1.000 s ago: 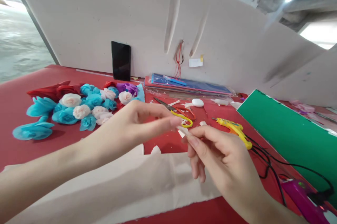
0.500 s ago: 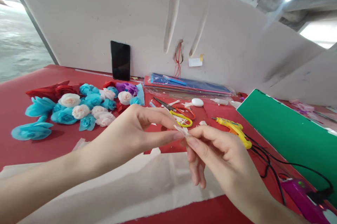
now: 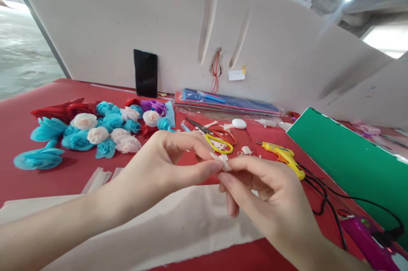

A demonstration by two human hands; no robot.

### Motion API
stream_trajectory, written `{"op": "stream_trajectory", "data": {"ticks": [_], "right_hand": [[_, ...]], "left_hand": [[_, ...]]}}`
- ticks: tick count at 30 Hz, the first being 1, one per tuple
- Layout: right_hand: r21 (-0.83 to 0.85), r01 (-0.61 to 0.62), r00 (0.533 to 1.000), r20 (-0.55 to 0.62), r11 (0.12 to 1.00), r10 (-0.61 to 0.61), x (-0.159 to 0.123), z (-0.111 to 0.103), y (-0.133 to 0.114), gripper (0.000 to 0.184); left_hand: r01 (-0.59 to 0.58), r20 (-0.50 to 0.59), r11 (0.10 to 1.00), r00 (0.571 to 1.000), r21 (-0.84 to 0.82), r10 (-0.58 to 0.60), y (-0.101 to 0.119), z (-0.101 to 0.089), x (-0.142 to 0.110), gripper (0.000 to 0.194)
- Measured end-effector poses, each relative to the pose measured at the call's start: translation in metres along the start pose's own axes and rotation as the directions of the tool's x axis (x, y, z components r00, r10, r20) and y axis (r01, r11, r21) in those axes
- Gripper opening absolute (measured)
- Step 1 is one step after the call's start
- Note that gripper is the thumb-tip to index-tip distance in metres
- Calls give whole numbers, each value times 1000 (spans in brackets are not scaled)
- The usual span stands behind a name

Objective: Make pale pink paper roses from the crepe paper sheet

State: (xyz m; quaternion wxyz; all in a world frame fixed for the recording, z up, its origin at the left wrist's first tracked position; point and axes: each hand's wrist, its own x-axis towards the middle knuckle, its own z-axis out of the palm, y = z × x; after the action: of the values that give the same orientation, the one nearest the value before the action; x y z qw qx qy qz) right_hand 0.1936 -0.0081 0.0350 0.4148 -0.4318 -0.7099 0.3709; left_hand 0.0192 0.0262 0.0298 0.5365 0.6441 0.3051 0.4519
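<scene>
A small folded strip of pale pink paper (image 3: 225, 165) is pinched between both hands in the middle of the view. My left hand (image 3: 178, 160) grips one side of it between thumb and index finger. From the right, my right hand (image 3: 264, 186) holds the other end with thumb and forefinger, its lower fingers curled beneath. Under the hands lies a wide sheet of pale crepe paper (image 3: 178, 224). Just behind them rest scissors (image 3: 219, 143) with yellow and red handles, among pale paper scraps (image 3: 246, 150).
Blue, pale pink, red and purple paper flowers (image 3: 106, 128) cluster at left. A yellow glue gun (image 3: 285, 158) with a black cable lies right, near a green board (image 3: 353, 177) and purple power strip (image 3: 366, 237). A dark phone (image 3: 145, 73) leans against the back panel.
Both hands keep their pinch on the paper strip, and the fingers have shifted slightly. The right hand's lower fingers have curled in and up. The left forearm has shifted, uncovering more pale strips at left.
</scene>
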Motion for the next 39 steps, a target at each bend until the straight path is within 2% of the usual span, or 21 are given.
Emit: {"op": "stream_trajectory", "data": {"ticks": [2, 4, 9, 19, 26, 29, 39], "right_hand": [[-171, 139, 987, -55, 975, -150, -2, 1, 1, 12], [-285, 228, 963, -76, 931, -260, -3, 1, 3, 12], [-372, 299, 936, -65, 879, -346, -4, 2, 6, 16], [-406, 264, 950, -45, 875, -308, -4, 3, 6, 20], [-399, 241, 961, -31, 885, -275, -5, 2, 6, 22], [-377, 218, 970, -17, 900, -242, -3, 0, 5, 22], [-203, 94, 996, 26, 975, -90, -2, -4, -1, 24]], "left_hand": [[14, -4, 1000, 1000, -14, -14, -1, 1, -2, 17], [26, -10, 999, 1000, -27, -26, -2, 2, -3, 17], [55, 26, 996, 998, -70, -53, -4, 4, -4, 19], [53, 29, 985, 998, -166, -49, -6, 8, -3, 14], [25, -5, 997, 1000, -68, -26, -6, 5, -2, 15], [6, -5, 999, 1000, -36, -6, -6, 4, -2, 15], [-8, -25, 997, 1000, -75, 6, -12, 2, -3, 14]]}}
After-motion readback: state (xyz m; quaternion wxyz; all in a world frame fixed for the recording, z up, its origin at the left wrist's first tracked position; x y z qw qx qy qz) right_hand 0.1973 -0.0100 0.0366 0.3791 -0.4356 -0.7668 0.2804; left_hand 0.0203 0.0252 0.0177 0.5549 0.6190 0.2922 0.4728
